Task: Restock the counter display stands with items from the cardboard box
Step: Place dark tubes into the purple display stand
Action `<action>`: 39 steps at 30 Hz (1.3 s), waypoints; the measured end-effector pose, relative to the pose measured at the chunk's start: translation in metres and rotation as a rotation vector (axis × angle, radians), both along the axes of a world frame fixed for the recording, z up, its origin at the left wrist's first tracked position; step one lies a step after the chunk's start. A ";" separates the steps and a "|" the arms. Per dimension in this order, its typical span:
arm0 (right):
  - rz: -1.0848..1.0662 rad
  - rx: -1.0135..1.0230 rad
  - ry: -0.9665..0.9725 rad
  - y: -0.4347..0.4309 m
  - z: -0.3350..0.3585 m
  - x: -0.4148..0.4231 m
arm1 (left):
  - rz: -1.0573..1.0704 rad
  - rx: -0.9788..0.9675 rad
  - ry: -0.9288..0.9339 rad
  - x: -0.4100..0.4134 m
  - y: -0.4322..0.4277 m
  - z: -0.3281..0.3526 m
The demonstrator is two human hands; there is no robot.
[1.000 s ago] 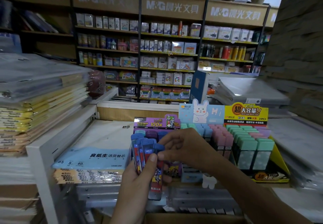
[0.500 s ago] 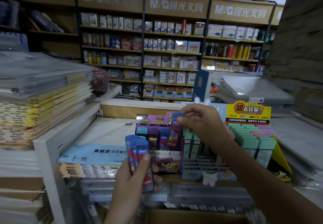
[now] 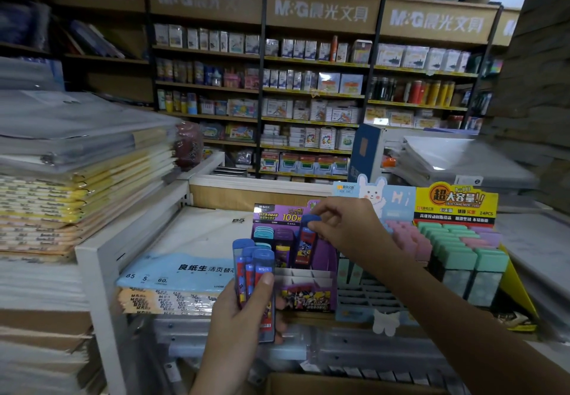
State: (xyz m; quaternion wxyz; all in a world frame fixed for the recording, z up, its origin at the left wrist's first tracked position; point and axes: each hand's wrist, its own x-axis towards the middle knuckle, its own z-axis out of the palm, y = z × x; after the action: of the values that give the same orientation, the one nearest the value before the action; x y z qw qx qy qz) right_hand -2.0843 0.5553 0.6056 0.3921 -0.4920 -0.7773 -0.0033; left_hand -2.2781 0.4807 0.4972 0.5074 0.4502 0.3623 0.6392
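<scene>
Case (image 3: pixel 306 242) pinched by right hand (image 3: pixel 348 228) over "100" stand (image 3: pixel 303 297); left hand (image 3: pixel 236 323) grips M&G(?) bundle (image 3: pixel 251 271).

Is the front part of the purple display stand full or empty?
Empty: bare white dividers show in the front slots of the purple display stand; cases stand only in its back rows.

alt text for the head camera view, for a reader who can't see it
A person's right hand pinches a blue-capped case by its top at a purple display stand in a stationery shop. The left hand grips a few more such cases. Stocked shelves fill the background.
</scene>
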 end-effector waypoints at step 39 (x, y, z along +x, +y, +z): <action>0.276 -0.536 0.365 -0.052 -0.009 -0.012 | -0.050 -0.049 -0.040 0.020 -0.008 0.017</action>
State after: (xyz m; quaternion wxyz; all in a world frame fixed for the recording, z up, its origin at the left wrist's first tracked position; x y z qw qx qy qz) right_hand -2.0967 0.5028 0.5961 0.3782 -0.4603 -0.7269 0.3417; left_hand -2.2584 0.4728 0.5146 0.5412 0.4338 0.3561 0.6262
